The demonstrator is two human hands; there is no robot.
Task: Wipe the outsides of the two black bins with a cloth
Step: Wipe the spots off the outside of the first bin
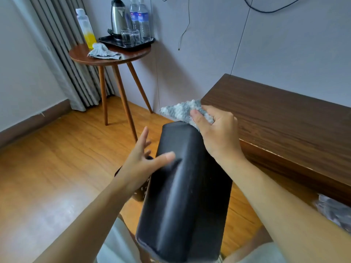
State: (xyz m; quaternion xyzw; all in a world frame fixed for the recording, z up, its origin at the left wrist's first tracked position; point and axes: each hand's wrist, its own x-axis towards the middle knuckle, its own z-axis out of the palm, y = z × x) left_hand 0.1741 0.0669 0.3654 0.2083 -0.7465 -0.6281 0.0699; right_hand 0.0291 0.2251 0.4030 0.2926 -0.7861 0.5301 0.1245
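Head view: a black bin [182,190] held up in the near centre, tilted bottom-end away, lying across the lap. Left hand [141,164] on the bin's left side, fingers spread and loose, thumb laid across the near face; a steadying touch with the hand unclenched, not a firm clasp. Right hand [216,133] at the bin's far right corner, clenched around a grey-and-white fluffy cloth [182,110], cloth pressed against that far end. Behind the left hand, a sliver of a second dark bin [141,190] low on the wooden floor [47,158], mostly hidden.

Far left: a round three-legged side table [106,57] against striped curtains [62,54]. On it a black tray [129,43] carrying a steel kettle [118,16], clear glasses [131,37] and two water bottles [139,18] with blue labels, writing too small to read. Beside the tray a tall bottle with yellow liquid [85,27], no readable label, and another crumpled grey rag [103,52].

Right: a dark wooden bench [284,114] along the grey wall [266,44]; thin cable [187,23] hanging on the wall. Grey bundle [336,211] at the near right edge, unclear what.
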